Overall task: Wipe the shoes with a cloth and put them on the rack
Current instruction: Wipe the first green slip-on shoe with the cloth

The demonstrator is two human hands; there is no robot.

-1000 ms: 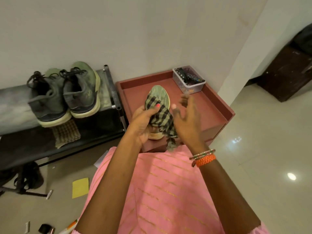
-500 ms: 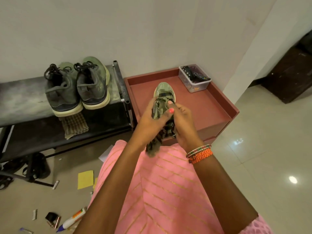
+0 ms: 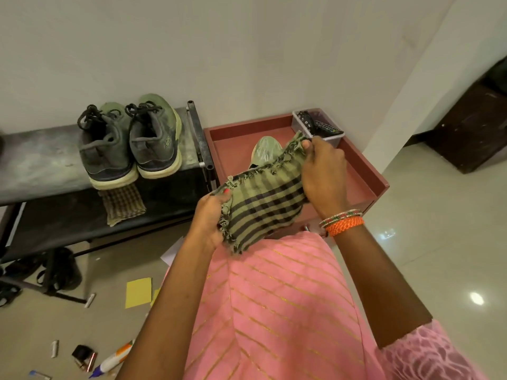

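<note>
A green and black checked cloth (image 3: 263, 204) is stretched out between my hands over a red tray-topped cabinet (image 3: 367, 176). My left hand (image 3: 211, 215) grips its lower left edge and my right hand (image 3: 323, 171) pinches its upper right corner. Behind the cloth, the toe of a light green shoe (image 3: 264, 152) shows on the cabinet top; the rest of that shoe is hidden. Two grey-green sneakers (image 3: 129, 144) stand side by side on the top shelf of the black shoe rack (image 3: 41, 160) at the left.
A second checked cloth (image 3: 122, 204) hangs off the rack below the sneakers. A clear plastic box (image 3: 318, 124) with remotes sits in the cabinet's back corner. Yellow paper (image 3: 138, 292), a marker and small bits lie on the floor at the left; dark sandals (image 3: 55, 267) sit under the rack.
The cloth was bunched round the shoe in both hands; it is now pulled off and spread flat between them. The view has shifted a little to the left.
</note>
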